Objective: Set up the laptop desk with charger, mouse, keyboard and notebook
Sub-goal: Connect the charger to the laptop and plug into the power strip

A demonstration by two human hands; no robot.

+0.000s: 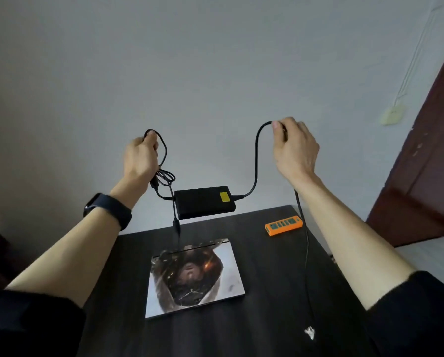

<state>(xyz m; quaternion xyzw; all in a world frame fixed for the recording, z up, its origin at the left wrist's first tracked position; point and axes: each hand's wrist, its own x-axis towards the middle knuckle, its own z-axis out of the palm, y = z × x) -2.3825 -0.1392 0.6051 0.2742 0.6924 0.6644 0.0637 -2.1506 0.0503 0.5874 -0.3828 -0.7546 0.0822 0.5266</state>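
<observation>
A black charger brick [205, 202] with a yellow label hangs in the air above the far edge of the dark desk [267, 292]. My left hand [140, 156] grips the thin cable on the brick's left side, with a loop and the plug end dangling below it. My right hand [294, 148] grips the thicker power cable [255, 161] on the brick's right side; that cable trails down past my forearm to the desk. A closed laptop [194, 276] with a picture on its lid lies flat in the middle of the desk, under the brick.
An orange power strip [283, 225] with green sockets lies at the desk's far right. A small white scrap [310, 332] lies near the front right. A grey wall stands behind the desk and a dark brown door [429, 163] at the right.
</observation>
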